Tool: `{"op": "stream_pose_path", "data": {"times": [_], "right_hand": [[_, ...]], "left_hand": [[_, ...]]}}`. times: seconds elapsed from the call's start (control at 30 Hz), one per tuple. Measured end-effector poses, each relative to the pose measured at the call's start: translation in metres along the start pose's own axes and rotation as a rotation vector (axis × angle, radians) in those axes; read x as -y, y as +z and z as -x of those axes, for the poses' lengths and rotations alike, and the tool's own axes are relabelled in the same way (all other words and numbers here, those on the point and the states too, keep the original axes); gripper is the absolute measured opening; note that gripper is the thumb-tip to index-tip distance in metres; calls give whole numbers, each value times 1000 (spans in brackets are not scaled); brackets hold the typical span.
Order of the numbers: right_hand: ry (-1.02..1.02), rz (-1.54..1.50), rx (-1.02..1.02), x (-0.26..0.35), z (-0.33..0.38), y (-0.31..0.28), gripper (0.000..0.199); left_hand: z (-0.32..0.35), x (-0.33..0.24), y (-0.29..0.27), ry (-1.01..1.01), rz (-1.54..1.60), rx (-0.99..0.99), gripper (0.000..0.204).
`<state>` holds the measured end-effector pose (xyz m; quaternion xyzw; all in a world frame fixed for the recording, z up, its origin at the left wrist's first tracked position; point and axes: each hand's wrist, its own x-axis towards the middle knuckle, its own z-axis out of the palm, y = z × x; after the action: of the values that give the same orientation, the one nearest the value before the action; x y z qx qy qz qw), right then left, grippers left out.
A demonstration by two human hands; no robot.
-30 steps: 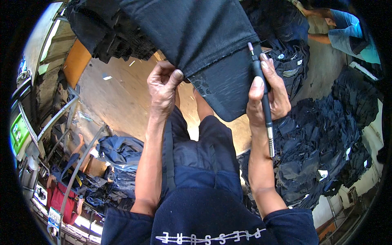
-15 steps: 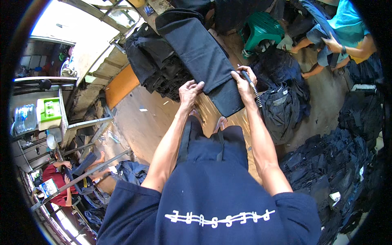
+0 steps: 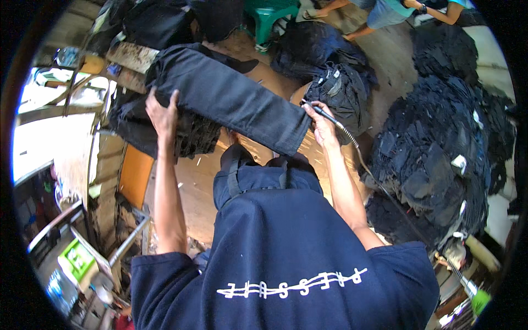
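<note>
A pair of folded black trousers (image 3: pixel 231 96) stretches out in front of me, one leg slanting from upper left down to its squared end near my right hand. My right hand (image 3: pixel 323 124) is closed around a pen-shaped black tool (image 3: pixel 325 113) with a spring-sleeved cable, and its fingers also touch the trousers' lower right corner. My left hand (image 3: pixel 161 113) has its thumb and fingers apart at the trousers' left edge, some fingertips against the dark cloth. Behind that hand lies a stack of black garments (image 3: pixel 195 132).
Dark garment heaps (image 3: pixel 429 159) fill the right side. A bundle of dark clothing (image 3: pixel 341 93) sits just past my right hand. A green plastic stool (image 3: pixel 269 16) and another person's legs (image 3: pixel 379 19) are farther off. The tool's cable (image 3: pixel 388 192) trails down to the right.
The view has turned, so surroundings have shifted. The trousers have swung flatter, with their far end to the left. My left hand has moved left along them; my right hand still holds the tool.
</note>
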<state>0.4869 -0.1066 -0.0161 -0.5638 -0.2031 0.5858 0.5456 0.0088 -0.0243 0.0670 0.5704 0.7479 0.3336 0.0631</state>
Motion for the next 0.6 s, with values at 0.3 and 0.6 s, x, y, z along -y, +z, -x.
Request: {"op": "stream_pose_path", "data": {"times": [0.3,0.6], "right_hand": [[-153,62,-333,-9,41,30,41],[-339,298,-474,1,64,-5,44]], "left_hand": [[-148,82,65,-202,-499,111,126],[-152,66,60,546,-270,228,39]]}}
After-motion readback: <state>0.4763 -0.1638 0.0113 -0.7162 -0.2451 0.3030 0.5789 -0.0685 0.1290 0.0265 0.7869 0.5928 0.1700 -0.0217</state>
